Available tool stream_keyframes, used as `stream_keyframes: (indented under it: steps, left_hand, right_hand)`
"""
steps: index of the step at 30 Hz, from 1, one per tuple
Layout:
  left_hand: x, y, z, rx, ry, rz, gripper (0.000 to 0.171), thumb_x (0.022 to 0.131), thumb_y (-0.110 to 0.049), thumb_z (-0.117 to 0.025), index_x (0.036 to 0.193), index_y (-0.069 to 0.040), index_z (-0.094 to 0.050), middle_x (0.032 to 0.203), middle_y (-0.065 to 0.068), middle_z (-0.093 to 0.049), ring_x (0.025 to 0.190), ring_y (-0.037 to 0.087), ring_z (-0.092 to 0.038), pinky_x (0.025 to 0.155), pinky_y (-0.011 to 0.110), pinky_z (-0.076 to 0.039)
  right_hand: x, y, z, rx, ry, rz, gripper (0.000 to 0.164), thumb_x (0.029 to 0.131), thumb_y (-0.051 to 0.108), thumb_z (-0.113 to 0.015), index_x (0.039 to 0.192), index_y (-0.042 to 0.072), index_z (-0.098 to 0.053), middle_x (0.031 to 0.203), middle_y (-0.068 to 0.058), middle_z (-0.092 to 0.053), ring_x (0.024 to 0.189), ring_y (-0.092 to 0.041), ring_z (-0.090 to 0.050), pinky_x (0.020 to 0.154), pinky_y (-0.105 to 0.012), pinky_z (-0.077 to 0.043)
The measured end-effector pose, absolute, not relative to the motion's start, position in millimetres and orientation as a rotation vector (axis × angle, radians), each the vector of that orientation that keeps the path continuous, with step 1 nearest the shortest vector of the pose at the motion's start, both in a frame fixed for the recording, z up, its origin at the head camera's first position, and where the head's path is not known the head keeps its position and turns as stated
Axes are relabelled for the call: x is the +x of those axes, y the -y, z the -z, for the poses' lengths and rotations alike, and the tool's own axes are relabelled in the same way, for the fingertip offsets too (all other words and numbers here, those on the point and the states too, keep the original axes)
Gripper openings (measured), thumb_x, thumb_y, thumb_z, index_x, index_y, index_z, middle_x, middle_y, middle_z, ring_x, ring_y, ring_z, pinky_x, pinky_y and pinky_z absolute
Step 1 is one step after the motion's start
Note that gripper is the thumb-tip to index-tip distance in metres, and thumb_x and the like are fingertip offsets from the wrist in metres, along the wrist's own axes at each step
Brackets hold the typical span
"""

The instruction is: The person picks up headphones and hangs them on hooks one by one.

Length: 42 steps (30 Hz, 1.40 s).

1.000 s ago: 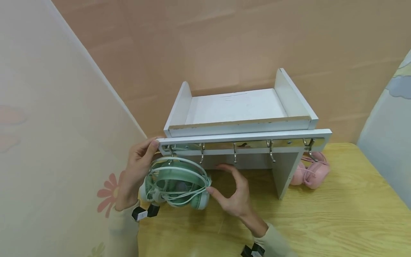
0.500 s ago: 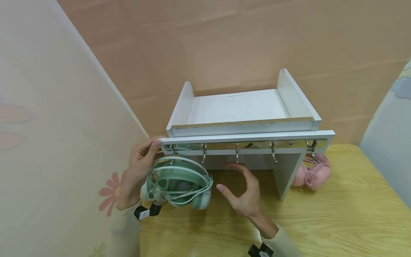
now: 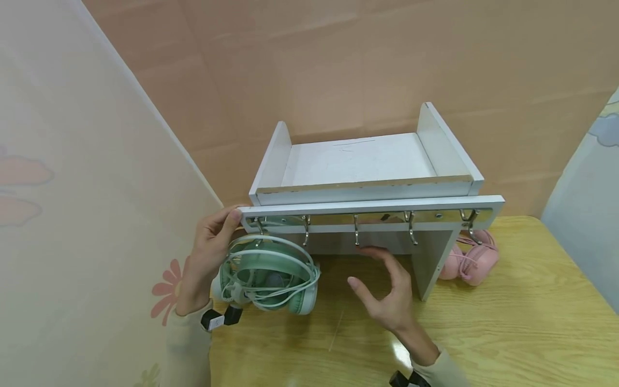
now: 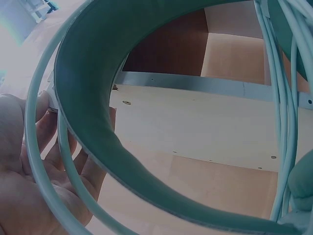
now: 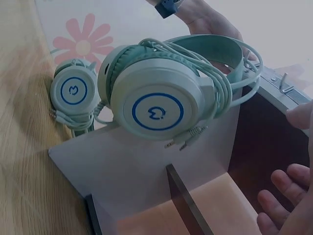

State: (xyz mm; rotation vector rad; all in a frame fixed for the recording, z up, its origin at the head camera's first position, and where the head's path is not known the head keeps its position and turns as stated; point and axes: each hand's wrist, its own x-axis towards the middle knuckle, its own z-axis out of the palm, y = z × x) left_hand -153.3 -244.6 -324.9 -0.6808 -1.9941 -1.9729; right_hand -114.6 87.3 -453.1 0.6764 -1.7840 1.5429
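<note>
Mint-green headphones [image 3: 275, 260], their white cable looped round them, hang from the leftmost hook of a white hook rail [image 3: 333, 207]. My left hand [image 3: 211, 244] grips the rail's left end, thumb on the front, beside the headband. In the left wrist view the green headband [image 4: 85, 83] crosses in front of that hand [image 4: 39, 166]. My right hand [image 3: 391, 295] is apart from the headphones, below the middle hooks, thumb and fingers spread in a C and holding nothing. The right wrist view shows a logo on the near ear cup [image 5: 156, 105] and metal plugs dangling.
Behind the rail stands a white shelf [image 3: 362, 161] with raised sides. Pink headphones [image 3: 476, 260] lie on the wooden table [image 3: 541, 317] at its right. Another mint pair [image 5: 73, 90] shows in the right wrist view near the flowered wall [image 5: 83, 34].
My right hand has left the edge of the mint headphones and moved right, fingers still spread. The left hand stays on the rail's end, and the headphones hang as before.
</note>
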Motion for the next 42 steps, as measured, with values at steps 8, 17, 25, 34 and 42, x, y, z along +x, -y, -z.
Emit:
stream_keyframes:
  steps: [8,17,25,34,42]
  left_hand:
    - [-153,245,325,-0.654,2.001,1.952,0.030,0.111,-0.003,-0.054,0.121,-0.016,-0.079,0.109,-0.005,-0.078,0.097,0.008,-0.075,0.086,0.025,-0.065]
    - [-153,246,324,-0.642,2.026,1.931,0.029,0.111,-0.004,-0.054,0.122,-0.013,-0.079,0.109,-0.004,-0.078,0.096,0.009,-0.075,0.086,0.025,-0.065]
    - [-153,245,323,-0.640,2.026,1.928,0.029,0.111,-0.003,-0.053,0.122,-0.013,-0.079,0.108,-0.005,-0.078,0.096,0.008,-0.075,0.085,0.025,-0.065]
    - [-153,245,324,-0.641,2.014,1.936,0.029,0.111,-0.003,-0.054,0.121,-0.012,-0.079,0.108,-0.004,-0.078,0.095,0.009,-0.075,0.085,0.025,-0.065]
    - [-153,245,323,-0.656,2.013,1.937,0.030,0.112,-0.003,-0.053,0.121,-0.012,-0.079,0.108,-0.004,-0.078,0.096,0.009,-0.074,0.085,0.026,-0.065]
  right_hand:
    - [-112,-106,457,0.745,1.817,-1.527,0.049,0.073,-0.011,-0.081,0.119,-0.005,-0.070,0.115,-0.012,-0.075,0.107,-0.021,-0.069,0.100,-0.023,-0.054]
    - [-107,-128,459,0.705,1.836,-1.540,0.047,0.073,-0.016,-0.078,0.118,-0.006,-0.070,0.114,-0.011,-0.075,0.110,-0.016,-0.069,0.101,-0.022,-0.054]
    - [-106,-152,463,0.686,1.721,-1.558,0.041,0.071,-0.026,-0.070,0.112,-0.018,-0.066,0.108,-0.011,-0.074,0.102,-0.014,-0.071,0.097,-0.020,-0.057]
    - [-109,-174,465,0.668,1.658,-1.564,0.034,0.071,-0.031,-0.064,0.105,-0.027,-0.059,0.101,-0.014,-0.073,0.093,-0.011,-0.072,0.090,-0.017,-0.059]
    - [-110,-185,465,0.661,1.641,-1.588,0.031,0.073,-0.030,-0.062,0.103,-0.029,-0.057,0.100,-0.012,-0.074,0.090,-0.009,-0.072,0.086,-0.015,-0.059]
